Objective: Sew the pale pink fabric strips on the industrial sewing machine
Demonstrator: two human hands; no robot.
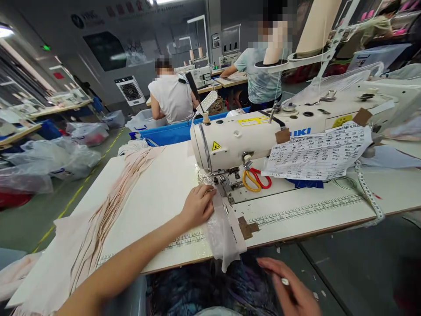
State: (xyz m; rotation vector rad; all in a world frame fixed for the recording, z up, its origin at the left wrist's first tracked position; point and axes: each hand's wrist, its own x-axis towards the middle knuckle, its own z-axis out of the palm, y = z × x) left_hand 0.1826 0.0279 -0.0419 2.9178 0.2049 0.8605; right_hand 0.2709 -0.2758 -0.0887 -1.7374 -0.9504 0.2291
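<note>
My left hand [198, 204] is on the machine bed beside the needle area, its curled fingers closed on a pale, thin piece of fabric [223, 232]. That fabric runs from under the presser area of the white sewing machine [237, 136] and hangs over the table's front edge. Below the edge, over my lap, is my right hand [291, 287], a little blurred. Its forefinger is stretched out apart from the others, a shiny pale spot like a ring shows on one finger, and I see nothing held. Scissors [255, 179] with yellow and red handles lie by the machine.
A stack of pale pink fabric pieces [108, 206] spreads along the table's left side. A handwritten sheet [319, 153] covers part of the machine; a tape measure [368, 191] hangs nearby. Thread cones [312, 26] stand above. Two people sit at machines beyond a blue bin [171, 131].
</note>
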